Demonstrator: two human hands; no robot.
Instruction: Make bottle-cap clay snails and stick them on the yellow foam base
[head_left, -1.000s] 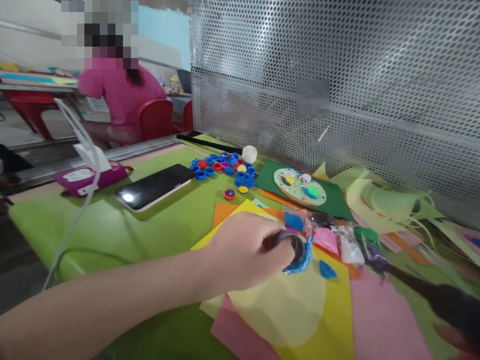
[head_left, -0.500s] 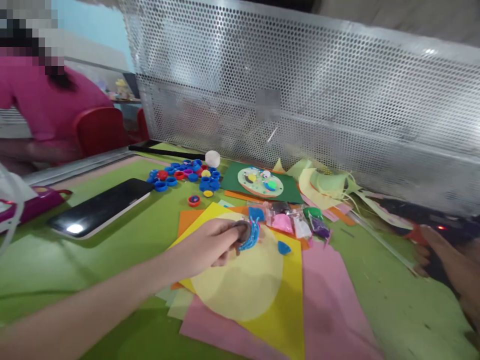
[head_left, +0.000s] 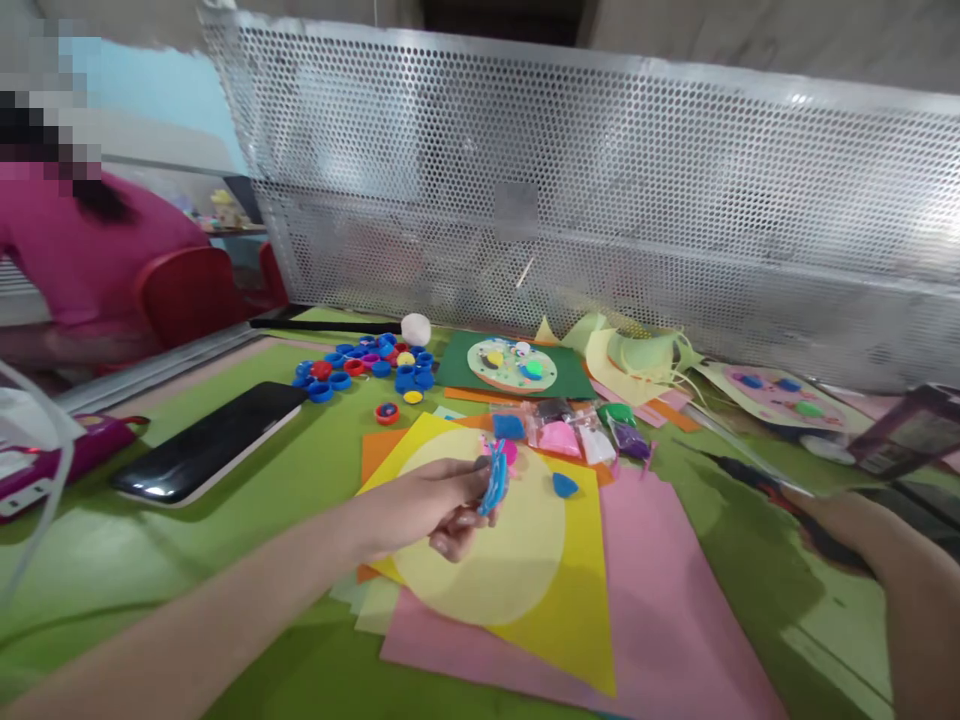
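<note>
My left hand (head_left: 431,505) is closed in a pinch on a dark bottle cap wrapped in blue clay (head_left: 493,484), held on edge just above a pale yellow paper circle (head_left: 487,565). The circle lies on a yellow sheet (head_left: 581,610) and a pink sheet (head_left: 675,620). A small blue clay piece (head_left: 564,485) rests on the yellow sheet beside the cap. My right hand (head_left: 851,525) is low at the right, wrapped round a dark glue gun (head_left: 757,478) whose tip points left over the green table; its fingers are partly hidden.
Small bags of coloured clay (head_left: 570,435), loose bottle caps (head_left: 367,362), a white ball (head_left: 415,328), a decorated disc on green card (head_left: 512,363) and a phone (head_left: 210,440) lie behind. A perforated metal screen (head_left: 600,200) walls the back. A person in pink (head_left: 75,240) sits at left.
The view swung right and up. My left hand turned the blue-wrapped cap on edge and drew it slightly back. My right hand with the dark tool came into fuller view, lower on the table.
</note>
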